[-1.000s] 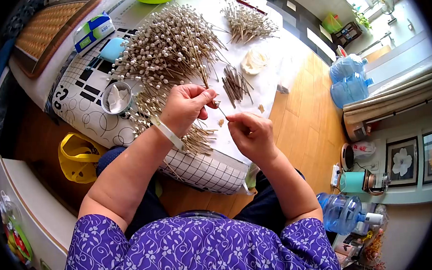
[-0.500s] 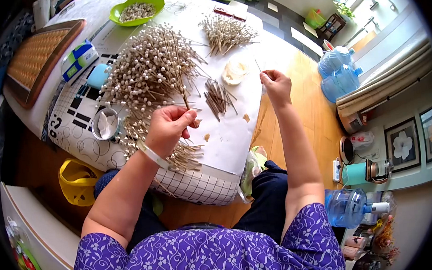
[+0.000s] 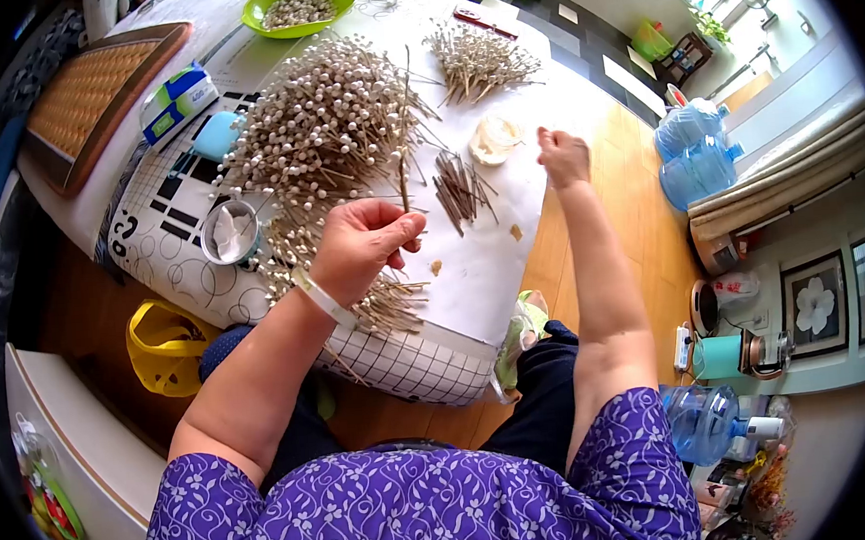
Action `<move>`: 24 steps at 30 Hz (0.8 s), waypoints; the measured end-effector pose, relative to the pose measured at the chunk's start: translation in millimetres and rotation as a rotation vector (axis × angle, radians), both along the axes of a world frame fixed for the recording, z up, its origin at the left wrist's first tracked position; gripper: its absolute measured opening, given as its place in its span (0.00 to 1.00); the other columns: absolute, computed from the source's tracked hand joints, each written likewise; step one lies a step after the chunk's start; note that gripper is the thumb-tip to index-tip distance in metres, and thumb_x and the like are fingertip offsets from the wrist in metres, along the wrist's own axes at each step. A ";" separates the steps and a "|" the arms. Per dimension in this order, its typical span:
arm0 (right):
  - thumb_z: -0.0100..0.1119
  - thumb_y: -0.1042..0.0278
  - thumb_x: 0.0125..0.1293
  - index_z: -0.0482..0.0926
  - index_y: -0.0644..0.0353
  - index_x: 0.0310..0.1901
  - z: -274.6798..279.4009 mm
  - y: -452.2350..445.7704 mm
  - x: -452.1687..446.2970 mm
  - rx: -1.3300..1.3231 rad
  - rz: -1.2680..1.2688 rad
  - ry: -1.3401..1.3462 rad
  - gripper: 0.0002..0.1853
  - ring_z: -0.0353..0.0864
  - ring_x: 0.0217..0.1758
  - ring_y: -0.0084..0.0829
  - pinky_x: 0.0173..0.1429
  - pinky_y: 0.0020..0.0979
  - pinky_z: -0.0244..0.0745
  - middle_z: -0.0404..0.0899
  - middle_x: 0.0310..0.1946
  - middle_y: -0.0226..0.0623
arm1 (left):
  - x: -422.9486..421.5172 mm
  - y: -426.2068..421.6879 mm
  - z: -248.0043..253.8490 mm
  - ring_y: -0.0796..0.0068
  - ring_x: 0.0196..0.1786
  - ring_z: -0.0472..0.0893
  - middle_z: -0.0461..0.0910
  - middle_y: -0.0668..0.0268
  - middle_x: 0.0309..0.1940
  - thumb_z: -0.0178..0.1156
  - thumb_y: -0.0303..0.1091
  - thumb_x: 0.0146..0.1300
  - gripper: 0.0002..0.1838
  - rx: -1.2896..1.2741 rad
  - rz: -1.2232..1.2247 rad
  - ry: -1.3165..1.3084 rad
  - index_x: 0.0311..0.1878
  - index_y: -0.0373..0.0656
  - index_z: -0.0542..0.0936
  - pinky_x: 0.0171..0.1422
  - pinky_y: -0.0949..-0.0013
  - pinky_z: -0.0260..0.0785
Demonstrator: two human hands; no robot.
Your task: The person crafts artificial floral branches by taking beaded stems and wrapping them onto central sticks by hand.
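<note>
Pinched between the thumb and fingers of my left hand (image 3: 366, 247) is a thin brown stem (image 3: 404, 177), standing nearly upright. My right hand (image 3: 565, 157) is raised past the table's right side, fingers closed; whatever is in them does not show clearly. Behind my left hand lies a large heap of white-tipped stems (image 3: 327, 117), with more of them under my wrist. A small pile of bare brown sticks (image 3: 462, 192) is between my two hands. Just left of my right hand stands a round tub of cream-coloured material (image 3: 494, 141).
Farther back are a second bunch of white-tipped stems (image 3: 483, 61) and a green bowl (image 3: 301, 28) holding loose white pieces. On the left are a cup (image 3: 230, 232), a light-blue box (image 3: 216, 138) and a tissue pack (image 3: 178, 102). A yellow bag (image 3: 164, 347) stands below the table edge.
The view has shifted, so the table things appear farther right. My right hand has turned, and the thin piece that stuck up from its fingers no longer shows. My left hand keeps its stem.
</note>
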State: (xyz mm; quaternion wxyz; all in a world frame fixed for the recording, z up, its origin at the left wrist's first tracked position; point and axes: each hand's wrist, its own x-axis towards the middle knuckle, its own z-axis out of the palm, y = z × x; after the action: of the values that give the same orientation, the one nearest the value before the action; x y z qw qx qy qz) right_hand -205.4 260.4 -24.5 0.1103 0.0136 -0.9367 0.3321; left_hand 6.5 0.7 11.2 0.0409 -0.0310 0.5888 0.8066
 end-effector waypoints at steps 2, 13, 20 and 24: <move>0.55 0.63 0.59 0.79 0.64 0.28 14.5 2.9 24.0 -0.201 0.034 0.085 0.12 0.74 0.19 0.23 0.27 0.25 0.69 0.78 0.18 0.36 | 1.3 -0.5 0.8 0.87 0.17 0.71 0.77 0.67 0.19 0.62 0.34 0.54 0.08 0.004 -0.024 0.008 0.28 0.38 0.78 0.21 0.85 0.64; 0.63 0.66 0.54 0.74 0.63 0.20 45.1 -81.5 180.3 -0.674 0.586 -0.438 0.12 0.63 0.19 0.11 0.21 0.18 0.58 0.69 0.15 0.22 | 26.2 29.5 -11.2 0.89 0.21 0.71 0.77 0.72 0.19 0.62 0.33 0.54 0.07 -0.162 -0.159 0.082 0.29 0.39 0.80 0.23 0.85 0.63; 0.57 0.66 0.59 0.75 0.61 0.26 29.3 -70.3 176.9 -1.066 0.633 -0.615 0.09 0.58 0.16 0.11 0.19 0.16 0.51 0.65 0.15 0.20 | 22.9 30.9 -7.2 0.86 0.19 0.72 0.78 0.67 0.23 0.58 0.33 0.58 0.08 0.033 -0.320 -0.052 0.34 0.37 0.79 0.24 0.84 0.66; 0.53 0.68 0.62 0.75 0.66 0.31 36.6 -63.1 172.0 -1.145 0.731 -0.662 0.09 0.60 0.17 0.13 0.22 0.16 0.58 0.66 0.16 0.24 | 27.5 39.4 -12.0 0.85 0.20 0.73 0.76 0.66 0.23 0.55 0.32 0.60 0.09 0.289 -0.380 -0.136 0.37 0.35 0.78 0.25 0.83 0.67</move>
State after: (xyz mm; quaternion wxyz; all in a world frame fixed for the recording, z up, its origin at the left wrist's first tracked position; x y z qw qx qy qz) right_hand -33.4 197.3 12.1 -0.3042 0.1635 -0.5378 0.7691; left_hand 34.0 40.1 -0.8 0.2353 0.0321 0.4587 0.8563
